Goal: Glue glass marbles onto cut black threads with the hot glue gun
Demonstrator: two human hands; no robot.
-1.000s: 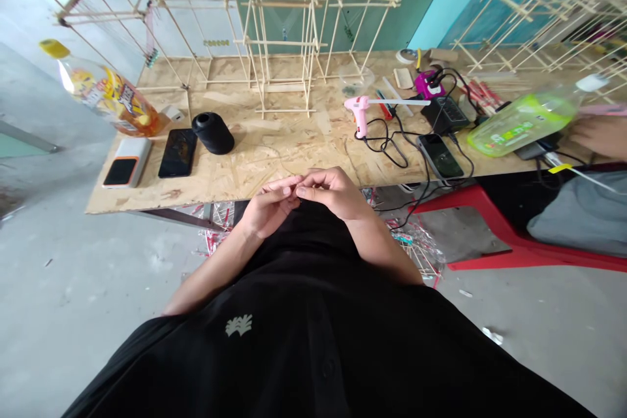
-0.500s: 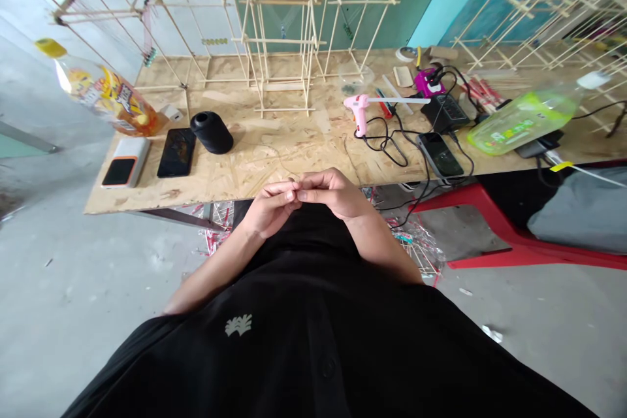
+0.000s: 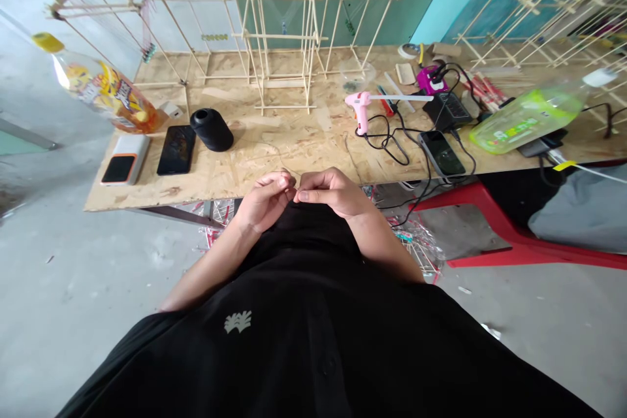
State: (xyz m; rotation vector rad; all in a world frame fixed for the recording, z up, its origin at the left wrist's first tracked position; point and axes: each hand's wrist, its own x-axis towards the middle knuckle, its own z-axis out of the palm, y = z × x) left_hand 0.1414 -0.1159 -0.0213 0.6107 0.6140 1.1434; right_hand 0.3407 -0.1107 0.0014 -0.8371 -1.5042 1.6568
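Observation:
My left hand (image 3: 263, 202) and my right hand (image 3: 337, 191) meet just in front of the table's near edge, fingertips almost touching. Each one pinches with thumb and forefinger. Whatever lies between the fingertips is too small to make out. A faint thread-like line (image 3: 275, 149) runs over the board just beyond my left hand; whether it reaches my fingers I cannot tell. The chipboard table (image 3: 245, 176) spreads out ahead. Closest on it are a black cylinder (image 3: 212, 130) to the left and a pink glue gun (image 3: 361, 112) to the right.
Stick frames (image 3: 281, 36) stand along the back. At the left are an orange drink bottle (image 3: 110, 95), a white power bank (image 3: 125, 160) and a dark phone (image 3: 176, 150). Rightward lie another phone (image 3: 441, 153), cables, a green bottle (image 3: 529, 119) and a red chair (image 3: 494, 222).
My left hand has drawn slightly left and turned, opening a small gap between the two hands' fingertips. My right hand stays nearly where it was.

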